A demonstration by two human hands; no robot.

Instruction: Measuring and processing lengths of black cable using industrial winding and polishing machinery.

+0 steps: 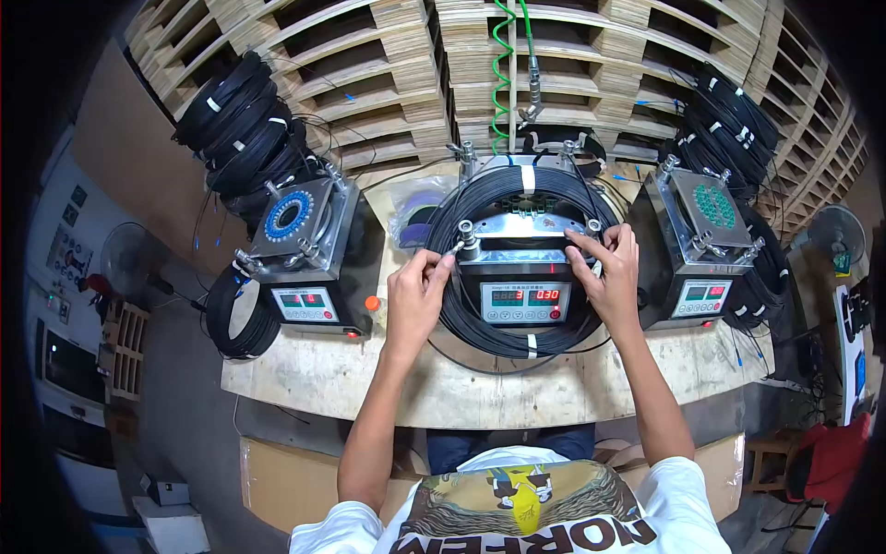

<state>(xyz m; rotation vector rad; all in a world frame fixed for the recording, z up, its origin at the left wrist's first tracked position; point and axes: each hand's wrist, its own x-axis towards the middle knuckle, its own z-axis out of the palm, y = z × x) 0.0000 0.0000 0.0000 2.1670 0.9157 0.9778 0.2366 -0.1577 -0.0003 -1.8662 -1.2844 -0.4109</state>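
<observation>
Counter (406, 402), pale and wooden, is being occupied by a black coil (489, 340) looped around the middle machine (498, 317). Blue pieces (273, 222) are being held in a ring atop the left machine (307, 303), green pieces (712, 208) atop the right machine (703, 297). The middle machine's top is being touched by the left hand (420, 288) and right hand (612, 275), set well apart; whether anything is being clamped cannot be told. Purple things (424, 200) are being held in a clear bag (399, 200).

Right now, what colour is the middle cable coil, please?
The cable coil is black, with white bands; head view.
</observation>
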